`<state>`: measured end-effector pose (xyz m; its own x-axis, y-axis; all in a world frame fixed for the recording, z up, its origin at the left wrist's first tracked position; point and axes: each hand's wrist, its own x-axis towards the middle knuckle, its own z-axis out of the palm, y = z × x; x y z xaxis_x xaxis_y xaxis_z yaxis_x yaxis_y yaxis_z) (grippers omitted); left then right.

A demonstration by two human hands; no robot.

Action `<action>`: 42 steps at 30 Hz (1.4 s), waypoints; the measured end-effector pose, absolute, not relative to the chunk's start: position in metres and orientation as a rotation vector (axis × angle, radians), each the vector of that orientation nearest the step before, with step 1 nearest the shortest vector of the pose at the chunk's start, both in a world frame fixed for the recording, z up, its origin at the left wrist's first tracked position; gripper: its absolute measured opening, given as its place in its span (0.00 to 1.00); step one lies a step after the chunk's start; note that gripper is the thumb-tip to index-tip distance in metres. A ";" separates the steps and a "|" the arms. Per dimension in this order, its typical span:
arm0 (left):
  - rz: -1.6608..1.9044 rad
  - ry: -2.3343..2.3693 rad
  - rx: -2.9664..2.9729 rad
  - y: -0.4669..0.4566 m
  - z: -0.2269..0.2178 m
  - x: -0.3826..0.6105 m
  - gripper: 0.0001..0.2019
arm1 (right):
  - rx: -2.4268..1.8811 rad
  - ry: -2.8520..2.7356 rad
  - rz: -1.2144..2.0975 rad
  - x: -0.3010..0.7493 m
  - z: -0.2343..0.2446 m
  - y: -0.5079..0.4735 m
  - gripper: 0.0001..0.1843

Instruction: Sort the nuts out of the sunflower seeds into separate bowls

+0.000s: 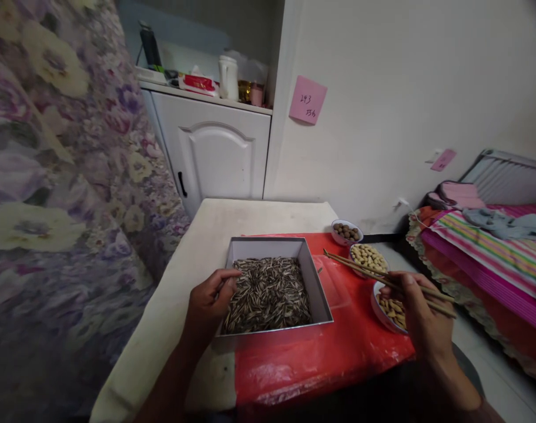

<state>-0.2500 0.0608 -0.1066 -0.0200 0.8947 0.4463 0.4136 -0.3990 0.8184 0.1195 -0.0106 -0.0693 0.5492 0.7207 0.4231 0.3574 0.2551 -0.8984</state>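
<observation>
My right hand [420, 314] grips a pair of wooden chopsticks [360, 265] that point left. Their tips are close together in front of the middle bowl; I make out nothing between them. A grey-white rectangular box [321, 288] full of striped sunflower seeds [272, 294] stands on the table. At its left wall is my left hand [213, 299], with curled fingers over the rim and the index finger reaching above the seeds. Three bowls line the right: round brown nuts [345, 230] at the back, pale shelled-looking nuts [368, 257] midway, almond-like nuts [391, 310] nearest, partly behind my right hand.
A red plastic sheet [290, 367] covers part of the cream tabletop [268, 214]. Under the chopstick tips lies a clear flat plastic piece [332, 285]. Behind stands a white cabinet [224, 153]; a floral curtain [74, 235] hangs left, and a bed [492, 258] stands right.
</observation>
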 end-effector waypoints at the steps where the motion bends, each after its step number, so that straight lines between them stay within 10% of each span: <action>1: 1.417 1.359 1.814 0.061 -0.107 -0.250 0.12 | -1.368 -1.013 0.353 0.123 -0.071 -0.011 0.19; 42: 1.400 1.344 1.788 0.057 -0.109 -0.249 0.10 | -1.302 -1.545 0.770 0.001 -0.095 0.026 0.17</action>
